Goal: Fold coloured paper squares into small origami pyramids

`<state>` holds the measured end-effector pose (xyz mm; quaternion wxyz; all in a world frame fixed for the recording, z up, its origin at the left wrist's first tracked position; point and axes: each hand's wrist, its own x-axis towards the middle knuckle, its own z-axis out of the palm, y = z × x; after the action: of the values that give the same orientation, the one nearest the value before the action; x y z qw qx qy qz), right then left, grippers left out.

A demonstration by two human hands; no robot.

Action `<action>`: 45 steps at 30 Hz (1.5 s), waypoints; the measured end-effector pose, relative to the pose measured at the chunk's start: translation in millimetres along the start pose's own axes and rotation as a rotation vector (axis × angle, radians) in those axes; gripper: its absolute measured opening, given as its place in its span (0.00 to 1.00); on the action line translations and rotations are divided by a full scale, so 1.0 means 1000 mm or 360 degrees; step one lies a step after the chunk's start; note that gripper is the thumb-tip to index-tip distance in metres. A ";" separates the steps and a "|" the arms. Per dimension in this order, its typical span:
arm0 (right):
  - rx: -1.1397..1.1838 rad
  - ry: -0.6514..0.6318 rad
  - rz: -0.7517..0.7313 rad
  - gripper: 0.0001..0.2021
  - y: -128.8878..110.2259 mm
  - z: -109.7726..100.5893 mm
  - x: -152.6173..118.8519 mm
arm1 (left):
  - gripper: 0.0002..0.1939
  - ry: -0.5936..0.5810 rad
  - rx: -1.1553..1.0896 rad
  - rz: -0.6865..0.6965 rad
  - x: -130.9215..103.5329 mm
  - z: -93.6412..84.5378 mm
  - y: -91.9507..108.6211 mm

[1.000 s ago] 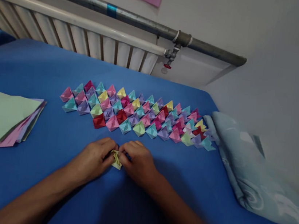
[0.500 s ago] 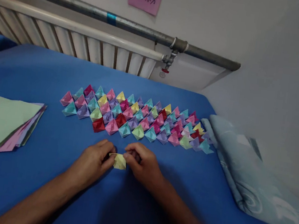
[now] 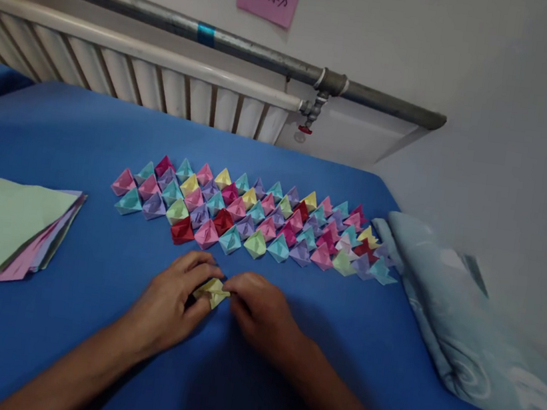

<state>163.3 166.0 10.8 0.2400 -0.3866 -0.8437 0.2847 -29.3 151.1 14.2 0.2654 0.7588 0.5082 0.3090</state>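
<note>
Between both hands is a small folded piece of yellow paper (image 3: 212, 292), its folds partly spread and its left side hidden by fingers. My left hand (image 3: 178, 297) is closed round its left end, thumb below and fingers above. At the opposite end my right hand (image 3: 260, 307) pinches a corner between thumb and forefinger. Just beyond the hands, several rows of small folded paper boats (image 3: 255, 244) in pink, blue, purple, green, yellow and red lie close together on the blue tabletop (image 3: 55, 364).
On the left lies a stack of coloured paper sheets (image 3: 3, 223), pale green on top. A folded light-blue cloth (image 3: 458, 337) rests along the right edge. Behind the table run a white radiator (image 3: 153, 85) and a metal pipe (image 3: 138, 10) with a red-handled valve (image 3: 305, 129).
The yellow paper has turned from a flat, front-facing piece to a tilted, more opened shape. My left fingers have reached over it, and my right hand has curled in at its right corner.
</note>
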 end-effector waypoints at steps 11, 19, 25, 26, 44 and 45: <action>0.0065 -0.0024 -0.0202 0.08 0.008 -0.008 0.003 | 0.14 -0.0169 -0.0180 -0.0084 0.002 -0.002 -0.001; 0.0163 -0.0075 -0.0123 0.10 0.004 -0.006 0.005 | 0.07 -0.0298 -0.0024 -0.0017 0.001 0.002 -0.004; 0.0152 0.0093 0.0224 0.12 -0.008 -0.005 0.000 | 0.08 -0.0176 -0.0045 -0.0100 0.000 0.004 -0.004; 0.0115 0.0086 0.0278 0.13 -0.010 -0.003 -0.001 | 0.08 -0.0163 -0.0055 -0.0116 0.000 0.005 -0.003; -0.0257 0.0030 0.0222 0.12 -0.008 0.011 0.002 | 0.07 -0.0167 0.0162 -0.0172 0.000 0.009 -0.003; -0.0266 0.0036 0.0250 0.13 -0.009 0.012 0.003 | 0.07 -0.0161 0.0179 -0.0173 0.000 0.010 -0.003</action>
<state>149.9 160.0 8.8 0.1935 -0.4734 -0.8288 0.2269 -24.1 151.5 5.4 0.2639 0.7586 0.5511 0.2264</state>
